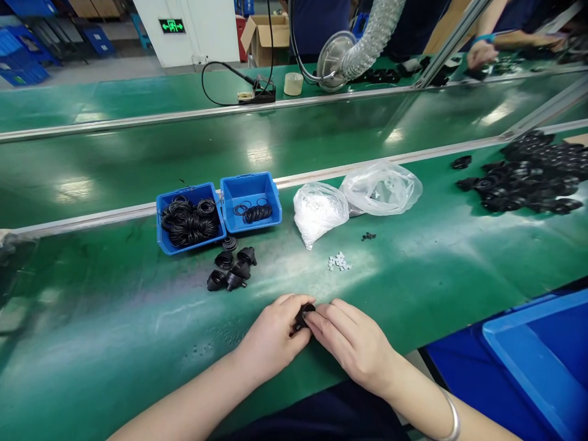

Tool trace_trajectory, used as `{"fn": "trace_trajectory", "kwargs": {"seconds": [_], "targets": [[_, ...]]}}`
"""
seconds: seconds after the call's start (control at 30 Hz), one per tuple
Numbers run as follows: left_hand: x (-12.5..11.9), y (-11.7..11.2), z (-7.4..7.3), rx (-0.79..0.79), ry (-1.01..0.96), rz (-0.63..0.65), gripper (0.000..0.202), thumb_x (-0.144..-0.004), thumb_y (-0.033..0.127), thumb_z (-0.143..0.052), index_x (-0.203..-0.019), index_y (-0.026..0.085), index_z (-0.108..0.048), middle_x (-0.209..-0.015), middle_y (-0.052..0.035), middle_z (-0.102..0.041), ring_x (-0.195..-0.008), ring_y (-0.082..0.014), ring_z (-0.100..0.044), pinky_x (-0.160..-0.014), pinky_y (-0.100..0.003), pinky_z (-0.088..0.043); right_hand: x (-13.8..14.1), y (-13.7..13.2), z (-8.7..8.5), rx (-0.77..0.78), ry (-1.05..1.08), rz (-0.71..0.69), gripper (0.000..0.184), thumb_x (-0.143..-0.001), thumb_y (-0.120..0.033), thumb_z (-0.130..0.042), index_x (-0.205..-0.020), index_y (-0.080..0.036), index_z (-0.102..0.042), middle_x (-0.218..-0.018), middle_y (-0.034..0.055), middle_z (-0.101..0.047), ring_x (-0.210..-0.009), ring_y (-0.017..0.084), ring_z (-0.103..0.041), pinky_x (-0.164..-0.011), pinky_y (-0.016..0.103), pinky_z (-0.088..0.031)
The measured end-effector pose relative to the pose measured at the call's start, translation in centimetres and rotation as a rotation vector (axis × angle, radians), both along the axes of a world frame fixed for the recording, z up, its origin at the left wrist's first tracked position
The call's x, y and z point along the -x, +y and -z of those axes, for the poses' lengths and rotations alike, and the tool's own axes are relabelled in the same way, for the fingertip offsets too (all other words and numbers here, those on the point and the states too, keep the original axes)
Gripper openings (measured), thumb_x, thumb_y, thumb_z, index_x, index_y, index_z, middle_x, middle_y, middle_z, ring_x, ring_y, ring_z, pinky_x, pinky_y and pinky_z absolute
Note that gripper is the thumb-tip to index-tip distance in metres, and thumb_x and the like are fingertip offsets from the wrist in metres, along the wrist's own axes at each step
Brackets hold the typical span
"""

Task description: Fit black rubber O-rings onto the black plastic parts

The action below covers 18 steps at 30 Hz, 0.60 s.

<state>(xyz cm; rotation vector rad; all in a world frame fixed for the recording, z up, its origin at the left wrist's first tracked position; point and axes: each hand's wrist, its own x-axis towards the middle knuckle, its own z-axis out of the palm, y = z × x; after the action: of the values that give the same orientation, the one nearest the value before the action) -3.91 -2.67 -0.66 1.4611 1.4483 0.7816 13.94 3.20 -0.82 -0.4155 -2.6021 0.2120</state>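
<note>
Near the table's front edge, my left hand is wrapped round a small black plastic fitting, its thumb below and fingers above. My right hand meets it from the other side, fingertips pinched together against the fitting's open end; whatever they pinch is hidden. Beyond the hands lie a small heap of white pieces and a few tiny black pieces. Several black cone-shaped fittings sit to the left. Behind them, two blue bins hold black rubber rings.
A clear bag of white pieces and another open plastic bag stand mid-table. A big pile of black parts lies at right. Blue crates are at lower right. Across the bench are a duct hose and a co-worker's hand.
</note>
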Motion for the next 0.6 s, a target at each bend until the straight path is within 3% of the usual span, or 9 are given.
{"fn": "trace_trajectory", "kwargs": {"seconds": [0.13,0.37,0.6], "targets": [[-0.14,0.03,0.02,-0.005,0.0,0.023,0.05,-0.077,0.008,-0.053,-0.125,0.023,-0.057,-0.116,-0.0069,-0.062,-0.093,-0.019,-0.064,-0.078,-0.029,-0.054,0.01,0.05,0.15,0.031,0.036,-0.001,0.021,-0.09,-0.003,-0.054,-0.108,-0.005,-0.062,-0.081,0.0124,-0.063,-0.071,0.021,-0.054,-0.059,0.036,-0.048],[-0.22,0.08,0.13,0.025,0.016,0.032,0.05,-0.078,0.011,-0.055,-0.126,0.023,-0.057,-0.112,-0.0062,-0.062,-0.061,-0.0103,-0.055,-0.062,-0.026,-0.051,-0.54,-0.04,0.04,0.088,0.07,0.016,0.021,-0.089,-0.003,-0.055,-0.11,-0.007,-0.06,-0.085,0.0127,-0.064,-0.073,0.021,-0.056,-0.062,0.035,-0.05],[-0.24,0.1,0.24,0.017,0.003,0.023,0.05,-0.079,0.012,-0.055,-0.126,0.027,-0.057,-0.112,-0.005,-0.062,-0.064,-0.0115,-0.056,-0.062,-0.026,-0.051,-0.49,0.1,0.15,0.073,0.111,0.02,0.024,-0.087,-0.003,-0.057,-0.111,-0.008,-0.058,-0.083,0.0123,-0.064,-0.072,0.021,-0.058,-0.059,0.035,-0.051]]}}
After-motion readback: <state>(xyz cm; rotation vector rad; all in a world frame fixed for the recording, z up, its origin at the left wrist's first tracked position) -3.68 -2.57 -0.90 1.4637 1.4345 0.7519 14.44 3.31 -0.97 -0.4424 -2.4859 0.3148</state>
